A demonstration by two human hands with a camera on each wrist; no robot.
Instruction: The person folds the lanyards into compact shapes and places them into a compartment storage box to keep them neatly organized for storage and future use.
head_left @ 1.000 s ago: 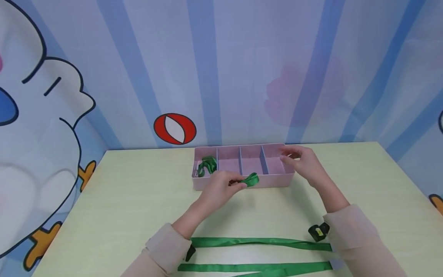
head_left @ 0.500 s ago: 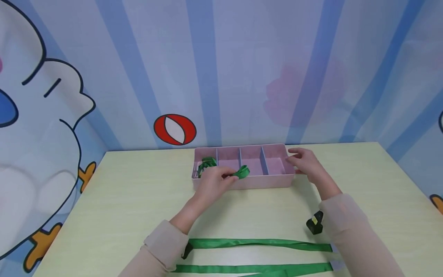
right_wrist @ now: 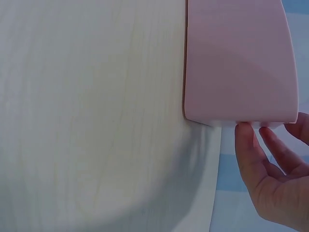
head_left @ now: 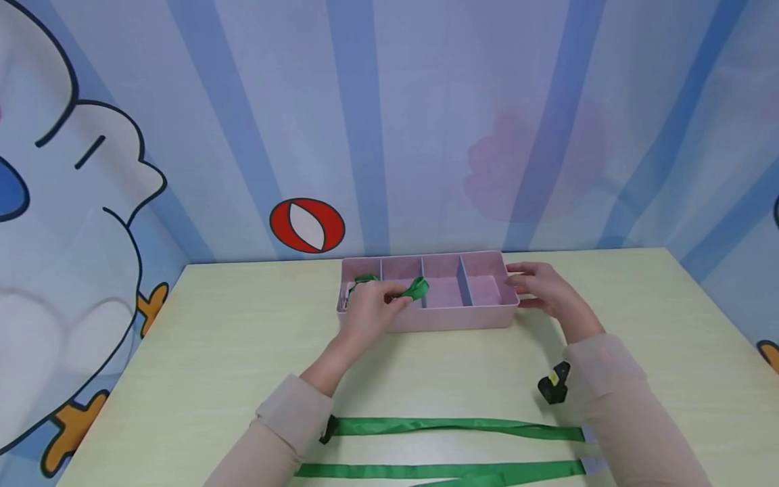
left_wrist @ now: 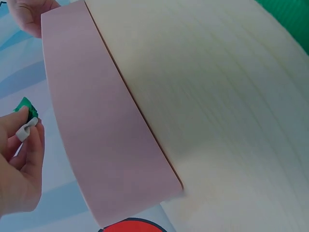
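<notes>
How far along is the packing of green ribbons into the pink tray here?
Done: one folded ribbon lies in the leftmost compartment of the pink tray. In hand: the left hand pinches a second folded ribbon over the next compartments while the right hand steadies the tray's end. Left: two long ribbons flat on the table.

Left hand [head_left: 371, 311] reaches forward, fingers curled in a pinch grip. Right hand [head_left: 544, 291] is stretched out too, fingers straight and relaxed. Both forearms are sleeved.
</notes>
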